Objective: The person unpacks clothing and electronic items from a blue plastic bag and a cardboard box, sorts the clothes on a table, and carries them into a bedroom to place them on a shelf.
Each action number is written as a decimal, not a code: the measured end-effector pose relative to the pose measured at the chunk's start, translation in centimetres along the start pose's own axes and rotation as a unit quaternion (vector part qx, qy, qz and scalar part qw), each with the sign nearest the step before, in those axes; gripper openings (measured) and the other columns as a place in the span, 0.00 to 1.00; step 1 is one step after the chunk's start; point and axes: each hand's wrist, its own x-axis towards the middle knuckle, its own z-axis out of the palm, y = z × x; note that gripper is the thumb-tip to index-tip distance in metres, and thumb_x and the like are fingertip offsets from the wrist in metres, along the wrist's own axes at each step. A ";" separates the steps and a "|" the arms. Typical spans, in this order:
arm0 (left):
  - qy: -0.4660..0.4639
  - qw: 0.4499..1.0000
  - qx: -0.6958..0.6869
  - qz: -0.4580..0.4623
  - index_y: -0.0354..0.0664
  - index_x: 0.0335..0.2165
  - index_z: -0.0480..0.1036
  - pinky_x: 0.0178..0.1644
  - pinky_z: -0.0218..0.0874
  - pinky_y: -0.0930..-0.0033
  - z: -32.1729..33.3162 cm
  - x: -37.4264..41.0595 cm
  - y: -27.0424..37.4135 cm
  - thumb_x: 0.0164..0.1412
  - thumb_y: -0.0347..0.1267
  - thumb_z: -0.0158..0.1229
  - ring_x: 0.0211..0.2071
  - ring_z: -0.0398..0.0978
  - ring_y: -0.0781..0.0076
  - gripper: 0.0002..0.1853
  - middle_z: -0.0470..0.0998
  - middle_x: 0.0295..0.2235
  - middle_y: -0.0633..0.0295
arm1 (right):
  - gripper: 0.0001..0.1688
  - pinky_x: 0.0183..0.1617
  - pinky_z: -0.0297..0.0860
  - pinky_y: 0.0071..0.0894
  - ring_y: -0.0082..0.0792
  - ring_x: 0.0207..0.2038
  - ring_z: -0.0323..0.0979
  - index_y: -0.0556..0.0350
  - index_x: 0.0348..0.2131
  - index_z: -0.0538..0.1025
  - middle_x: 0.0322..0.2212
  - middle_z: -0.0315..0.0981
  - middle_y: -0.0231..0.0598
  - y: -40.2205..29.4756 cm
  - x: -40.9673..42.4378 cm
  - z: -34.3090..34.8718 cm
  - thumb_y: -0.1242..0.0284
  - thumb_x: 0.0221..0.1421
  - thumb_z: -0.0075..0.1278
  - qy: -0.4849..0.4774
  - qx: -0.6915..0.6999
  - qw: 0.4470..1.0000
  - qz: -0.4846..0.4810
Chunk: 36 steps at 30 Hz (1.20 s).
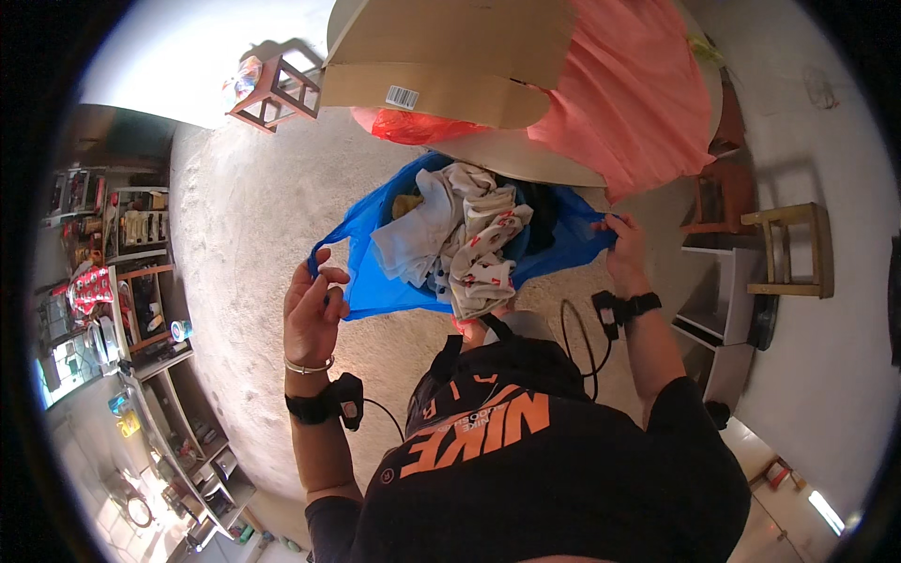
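Note:
A blue plastic bag is spread wide in front of me, between my two hands. My left hand has its handle loop hooked at the fingers. On the opposite side, my right hand pinches the other handle. Folded and bunched clothes fill the middle: a plain whitish garment and a cream printed one hanging over the near edge. Dark cloth lies at the right, and a brownish piece at the left. A rounded blue rim shows around the clothes, perhaps a tub; its lower part is hidden.
Beyond the bag stands a round table with a cardboard sheet and pink cloth. A small wooden stool is at far left, another stool at right. Cluttered shelves line the left side.

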 end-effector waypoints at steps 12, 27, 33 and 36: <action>-0.012 0.998 -0.064 0.019 0.37 0.44 0.62 0.19 0.53 0.80 -3.7 1.4 -1.6 0.59 0.34 0.42 0.13 0.57 0.85 0.16 0.72 0.25 0.66 | 0.09 0.25 0.63 0.30 0.32 0.22 0.67 0.68 0.24 0.71 0.21 0.70 0.44 4.7 6.4 -6.0 0.76 0.49 0.44 0.173 -0.404 0.898 0.000; -0.010 1.000 0.007 -0.001 0.35 0.45 0.58 0.21 0.55 0.80 0.2 1.3 -0.4 0.58 0.28 0.39 0.14 0.58 0.84 0.16 0.68 0.23 0.64 | 0.07 0.36 0.66 0.41 0.47 0.33 0.69 0.59 0.27 0.71 0.29 0.70 0.49 12.0 9.8 -0.1 0.74 0.46 0.43 -0.073 -0.742 0.659 -0.095; -0.013 0.999 0.052 -0.010 0.35 0.46 0.58 0.22 0.55 0.78 0.9 0.5 -0.7 0.57 0.28 0.40 0.14 0.58 0.83 0.17 0.68 0.23 0.64 | 0.09 0.26 0.64 0.33 0.38 0.25 0.67 0.62 0.30 0.71 0.23 0.68 0.43 7.5 9.4 -4.4 0.78 0.50 0.37 0.261 -0.243 0.911 -0.206; -0.006 1.000 0.030 0.002 0.35 0.46 0.58 0.25 0.55 0.77 0.9 -0.1 -0.3 0.57 0.28 0.41 0.16 0.58 0.82 0.17 0.65 0.22 0.65 | 0.14 0.29 0.64 0.30 0.32 0.24 0.66 0.62 0.36 0.70 0.21 0.66 0.41 2.5 3.6 -5.2 0.80 0.50 0.35 0.142 0.086 0.982 -0.092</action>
